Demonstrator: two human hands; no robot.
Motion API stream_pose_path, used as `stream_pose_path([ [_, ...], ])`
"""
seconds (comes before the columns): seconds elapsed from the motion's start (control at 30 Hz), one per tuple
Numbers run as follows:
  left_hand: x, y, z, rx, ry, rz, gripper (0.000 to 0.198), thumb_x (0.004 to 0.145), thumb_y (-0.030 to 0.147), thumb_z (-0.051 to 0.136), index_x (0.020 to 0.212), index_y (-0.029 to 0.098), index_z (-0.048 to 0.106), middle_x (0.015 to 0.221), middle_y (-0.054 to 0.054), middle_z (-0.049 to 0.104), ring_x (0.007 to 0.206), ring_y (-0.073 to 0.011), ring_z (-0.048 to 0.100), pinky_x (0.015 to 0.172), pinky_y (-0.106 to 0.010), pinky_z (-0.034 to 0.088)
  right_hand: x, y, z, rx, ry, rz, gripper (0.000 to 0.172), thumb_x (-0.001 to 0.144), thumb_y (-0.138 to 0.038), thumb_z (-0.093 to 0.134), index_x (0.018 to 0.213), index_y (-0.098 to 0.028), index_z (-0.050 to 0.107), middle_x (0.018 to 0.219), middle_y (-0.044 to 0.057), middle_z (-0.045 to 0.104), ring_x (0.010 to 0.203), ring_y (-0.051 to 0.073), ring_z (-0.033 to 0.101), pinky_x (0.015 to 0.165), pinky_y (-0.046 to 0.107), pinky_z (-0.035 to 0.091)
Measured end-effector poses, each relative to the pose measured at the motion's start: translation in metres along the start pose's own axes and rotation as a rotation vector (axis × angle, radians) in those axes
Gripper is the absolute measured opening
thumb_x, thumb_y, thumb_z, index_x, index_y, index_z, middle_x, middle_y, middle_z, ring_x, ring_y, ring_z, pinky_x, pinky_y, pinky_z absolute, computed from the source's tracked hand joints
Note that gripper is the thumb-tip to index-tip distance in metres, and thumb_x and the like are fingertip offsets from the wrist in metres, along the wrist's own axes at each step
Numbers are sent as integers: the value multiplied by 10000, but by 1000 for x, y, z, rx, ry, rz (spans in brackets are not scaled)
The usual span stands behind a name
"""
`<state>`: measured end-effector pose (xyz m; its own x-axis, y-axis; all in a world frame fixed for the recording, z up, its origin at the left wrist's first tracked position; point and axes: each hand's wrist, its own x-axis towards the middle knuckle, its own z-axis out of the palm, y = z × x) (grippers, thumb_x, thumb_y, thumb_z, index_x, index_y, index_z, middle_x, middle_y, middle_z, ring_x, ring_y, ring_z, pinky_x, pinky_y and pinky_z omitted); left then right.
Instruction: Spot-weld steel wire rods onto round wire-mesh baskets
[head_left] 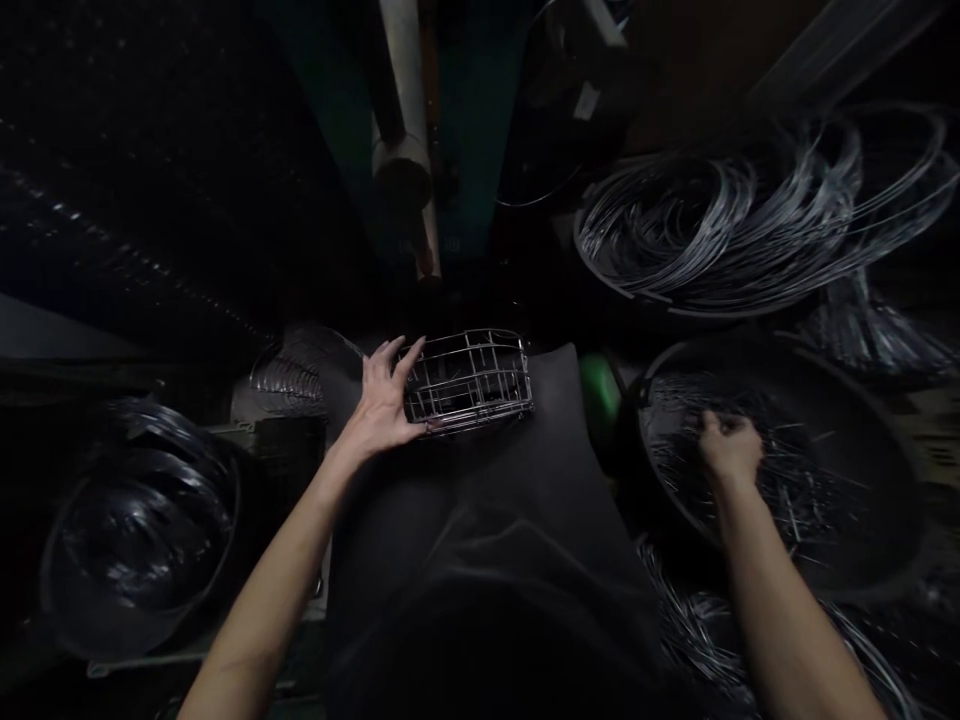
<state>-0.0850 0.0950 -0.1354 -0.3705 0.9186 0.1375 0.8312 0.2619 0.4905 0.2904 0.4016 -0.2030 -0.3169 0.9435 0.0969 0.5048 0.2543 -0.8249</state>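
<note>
Very dim; the left side is lost in shadow. Wire basket (pixel 469 381) rests on the dark lap (pixel 525 480), left hand (pixel 382 405) spread, gripping its left end. Right hand (pixel 731 448) well apart, curled closed among short wires in the basin (pixel 870 440); its contents are hidden.

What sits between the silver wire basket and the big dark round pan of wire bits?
Head view: a small green thing, too dim to identify, lies between the silver wire basket and the big dark round pan.
</note>
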Motion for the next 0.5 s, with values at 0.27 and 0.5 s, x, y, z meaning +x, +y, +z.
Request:
stream_pose_path([
  [0.27,1,1,1,-75,112,82,998,600,560,787,1415,249,301,1365,-162,340,1279,-362,347,1065,-568,335,-79,-108,68,237,117,1,546,781,-432,668,1271,-244,517,1031,53,685,890,199,669,863,385,523],
  [0.5,-1,0,-15,-44,105,75,768,587,473,817,1252,245,510,1348,-150,344,1270,-366,337,1051,-546,344,-106,-116,93,231,-365,139,396,758,-481,672,1034,-197,671,738,10,682,669,162,625,679,316,529],
])
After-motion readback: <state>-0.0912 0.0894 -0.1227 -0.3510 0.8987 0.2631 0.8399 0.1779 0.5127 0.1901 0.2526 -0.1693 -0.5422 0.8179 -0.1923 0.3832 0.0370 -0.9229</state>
